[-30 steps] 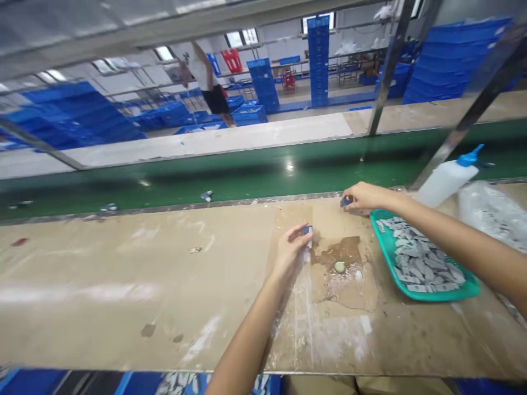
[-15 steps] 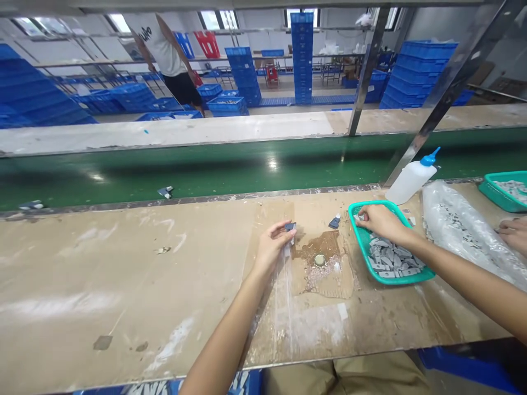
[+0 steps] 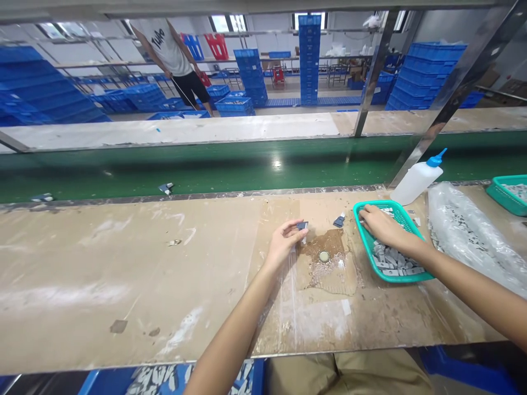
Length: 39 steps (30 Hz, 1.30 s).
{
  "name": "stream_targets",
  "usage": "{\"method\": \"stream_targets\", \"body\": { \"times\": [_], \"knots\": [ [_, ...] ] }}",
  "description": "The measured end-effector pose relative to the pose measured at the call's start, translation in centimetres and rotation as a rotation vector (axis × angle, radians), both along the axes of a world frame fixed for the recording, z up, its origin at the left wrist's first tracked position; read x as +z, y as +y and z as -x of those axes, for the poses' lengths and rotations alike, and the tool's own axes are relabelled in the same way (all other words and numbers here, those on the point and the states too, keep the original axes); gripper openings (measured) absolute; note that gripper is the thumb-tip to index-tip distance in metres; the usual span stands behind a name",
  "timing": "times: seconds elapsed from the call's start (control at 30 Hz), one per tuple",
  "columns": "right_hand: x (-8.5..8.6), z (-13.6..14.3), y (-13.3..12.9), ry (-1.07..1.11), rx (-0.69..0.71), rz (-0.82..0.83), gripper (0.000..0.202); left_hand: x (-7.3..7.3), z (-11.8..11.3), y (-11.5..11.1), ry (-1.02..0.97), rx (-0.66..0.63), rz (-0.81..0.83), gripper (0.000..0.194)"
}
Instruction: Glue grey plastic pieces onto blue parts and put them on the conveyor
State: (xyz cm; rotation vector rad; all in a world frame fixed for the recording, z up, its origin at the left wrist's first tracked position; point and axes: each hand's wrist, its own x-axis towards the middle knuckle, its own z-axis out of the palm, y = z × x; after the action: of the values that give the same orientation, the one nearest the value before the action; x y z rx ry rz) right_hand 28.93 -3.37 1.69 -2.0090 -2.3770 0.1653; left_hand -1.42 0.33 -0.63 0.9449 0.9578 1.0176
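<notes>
My left hand (image 3: 285,241) is closed in a pinch around a small dark grey and white plastic piece (image 3: 303,225), held over the cardboard-covered bench. My right hand (image 3: 381,225) reaches into a green plastic basket (image 3: 364,253), its fingers curled downward by the left wall. Whatever sits at those fingertips is hidden. Light grey plastic pieces (image 3: 397,259) fill the near part of the basket. Between the hands, another dark grey and white piece (image 3: 338,220) lies on the bench. Closer to me is a small round cap (image 3: 324,257) on a wet-looking brown cardboard patch (image 3: 329,282).
Behind the basket stands a white squeeze bottle (image 3: 415,182) with a blue nozzle. A clear plastic bag (image 3: 473,236) and a second green basket (image 3: 506,197) are at right. Beyond the bench runs a green belt (image 3: 230,170). A person (image 3: 175,55) stands among blue crates.
My right hand has dipped lower into the basket, and the grey piece seen at its fingertips is out of sight. The left hand still pinches its piece. The whole view has shifted slightly.
</notes>
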Motion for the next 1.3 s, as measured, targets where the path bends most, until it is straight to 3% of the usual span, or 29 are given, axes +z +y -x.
{"method": "stream_targets", "body": {
  "times": [0.27, 0.5, 0.6, 0.67, 0.8, 0.9, 1.07, 1.2, 1.3],
  "knots": [
    [0.5, 0.0, -1.0, 0.024, 0.060, -0.008, 0.028, 0.6, -0.3, -0.4, -0.137, -0.064, 0.055, 0.066],
    [1.8, -0.8, -2.0, 0.242, -0.051, -0.087, 0.018, 1.3, -0.6, -1.5, -0.009, -0.164, -0.057, 0.042],
    [2.7, 1.0, -3.7, 0.611, -0.149, -0.182, 0.026, 1.7, -0.7, -1.9, -0.050, -0.207, -0.074, 0.044],
    [3.0, 3.2, -4.6, 0.730, -0.119, -0.204, 0.037, 1.8, -0.9, -2.1, -0.104, -0.226, -0.069, 0.049],
    [2.4, 7.6, -4.8, 0.522, 0.011, -0.209, 0.034, 1.5, -1.0, -2.0, -0.107, -0.185, -0.071, 0.049],
    [1.2, 9.1, -4.3, 0.441, 0.032, -0.144, 0.032, 1.1, -1.0, -1.4, -0.104, -0.095, -0.054, 0.047],
    [0.4, 9.1, -4.6, 0.437, 0.070, -0.094, 0.039, 0.8, -0.7, -0.2, -0.448, -0.002, 0.208, 0.037],
    [0.9, 9.4, -5.3, 0.614, 0.064, -0.119, 0.035, 0.9, -0.7, -0.3, -0.548, -0.072, 0.290, 0.029],
    [1.3, 10.0, -5.4, 0.830, -0.065, -0.098, 0.028, 0.8, -1.2, -1.3, -0.384, -0.223, 0.166, 0.039]
  ]
}}
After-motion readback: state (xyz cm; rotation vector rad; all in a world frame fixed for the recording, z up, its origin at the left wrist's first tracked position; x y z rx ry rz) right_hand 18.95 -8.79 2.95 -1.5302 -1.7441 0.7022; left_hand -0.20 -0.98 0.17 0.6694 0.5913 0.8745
